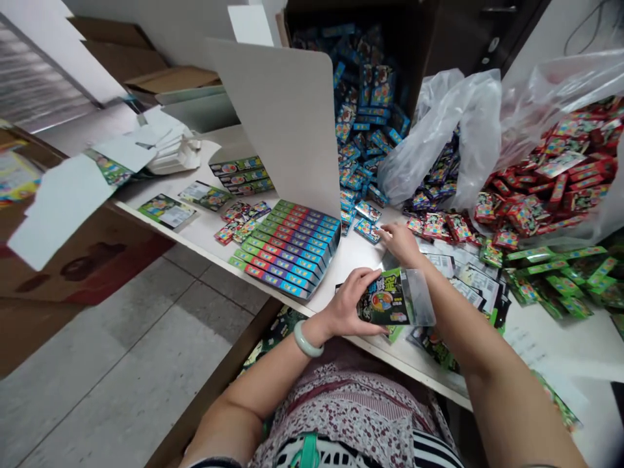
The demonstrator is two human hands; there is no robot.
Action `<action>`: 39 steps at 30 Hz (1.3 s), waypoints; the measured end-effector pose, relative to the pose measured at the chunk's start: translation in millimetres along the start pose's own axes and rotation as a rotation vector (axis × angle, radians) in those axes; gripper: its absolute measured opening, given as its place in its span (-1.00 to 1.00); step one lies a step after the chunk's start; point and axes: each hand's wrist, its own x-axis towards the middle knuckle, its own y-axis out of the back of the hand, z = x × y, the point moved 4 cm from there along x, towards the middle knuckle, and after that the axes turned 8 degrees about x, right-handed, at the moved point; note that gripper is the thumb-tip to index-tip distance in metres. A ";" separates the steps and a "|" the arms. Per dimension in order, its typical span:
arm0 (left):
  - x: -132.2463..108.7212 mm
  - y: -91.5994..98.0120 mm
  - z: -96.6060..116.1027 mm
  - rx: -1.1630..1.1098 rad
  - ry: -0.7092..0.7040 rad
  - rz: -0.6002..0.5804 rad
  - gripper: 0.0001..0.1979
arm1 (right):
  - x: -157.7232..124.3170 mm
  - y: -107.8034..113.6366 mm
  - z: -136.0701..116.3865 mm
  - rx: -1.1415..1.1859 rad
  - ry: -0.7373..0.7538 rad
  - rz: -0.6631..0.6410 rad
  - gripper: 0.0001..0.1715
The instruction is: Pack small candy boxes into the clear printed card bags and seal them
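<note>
left hand (350,304): clasps the dark green packet (385,300) by its left edge, above the counter's (358,257) near edge.
right hand (400,242): fingers spread, reaching toward small blue packs (366,229); holds nothing.
packet: likely light, thin, bendy, glossy-slick; pinch an edge, not the clear flap.

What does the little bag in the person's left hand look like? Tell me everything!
The little bag is a flat packet with a dark front printed in green, white lettering and a round colourful picture. Its right end is clear, glossy plastic with nothing printed on it, and looks like an open flap. It lies almost level, just above the white table near the front edge. The left hand holds its left end, fingers curled over the top. The right hand is apart from it, reaching toward the small blue packets.
</note>
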 end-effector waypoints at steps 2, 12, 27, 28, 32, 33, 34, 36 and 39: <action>-2.6 3.4 -1.4 0.009 0.009 0.028 0.14 | 21.8 -18.0 -2.5 -0.028 -0.028 0.004 -0.83; 0.8 8.9 -14.8 0.029 0.064 0.096 0.04 | -0.1 8.6 7.2 0.224 -0.154 0.046 -0.57; 28.5 -20.2 14.4 0.312 -0.107 -0.003 0.05 | -188.8 112.0 -12.3 0.343 -0.080 -0.022 -0.42; 28.0 -21.0 17.1 0.313 -0.114 -0.012 0.05 | -189.7 112.5 -11.0 0.350 -0.091 -0.054 -0.43; 26.0 -20.2 24.3 0.300 -0.099 -0.016 0.05 | -189.0 117.2 -9.3 0.436 -0.081 -0.106 -0.38; 25.8 -19.2 25.5 0.303 -0.092 -0.015 0.05 | -188.7 117.5 -9.3 0.451 -0.082 -0.116 -0.38; 25.8 -18.0 26.3 0.306 -0.085 -0.018 0.04 | -188.4 117.5 -9.5 0.460 -0.081 -0.123 -0.38; 26.1 -15.7 27.0 0.311 -0.079 -0.033 0.02 | -188.1 117.5 -10.8 0.475 -0.073 -0.128 -0.40; 26.5 -12.4 26.7 0.301 -0.105 -0.052 0.00 | -187.4 116.7 -13.1 0.499 -0.066 -0.160 -0.45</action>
